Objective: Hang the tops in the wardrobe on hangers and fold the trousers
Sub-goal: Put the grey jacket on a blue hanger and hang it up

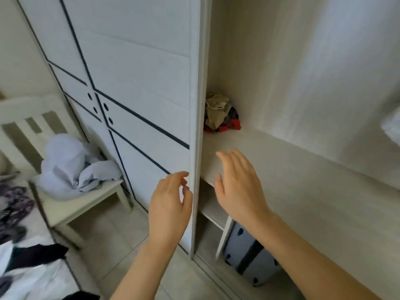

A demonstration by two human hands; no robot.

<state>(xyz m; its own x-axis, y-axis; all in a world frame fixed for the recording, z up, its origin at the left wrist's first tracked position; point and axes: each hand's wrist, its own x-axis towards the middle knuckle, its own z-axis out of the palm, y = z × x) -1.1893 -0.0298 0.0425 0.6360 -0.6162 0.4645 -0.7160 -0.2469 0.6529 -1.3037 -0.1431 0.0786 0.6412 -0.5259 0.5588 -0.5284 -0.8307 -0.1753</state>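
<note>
The white wardrobe's sliding door [138, 87] stands partly open, its edge running down the middle of the view. My left hand [170, 205] is at that edge, fingers loosely curled and touching it. My right hand [238, 187] hovers open in the opening, over the bare white shelf [303, 191]. A crumpled heap of beige, dark and red clothes [220, 114] lies at the shelf's back left corner. A pale lilac garment [71, 167] is bunched on a white chair [86, 200] to the left. Dark and patterned clothes [19, 213] lie on the bed at the far left.
Below the shelf sit lower compartments and a grey-blue suitcase with dark spots [249, 254] on the wardrobe floor. A white item [391, 126] shows at the right edge. The tiled floor [121, 241] lies between chair and wardrobe.
</note>
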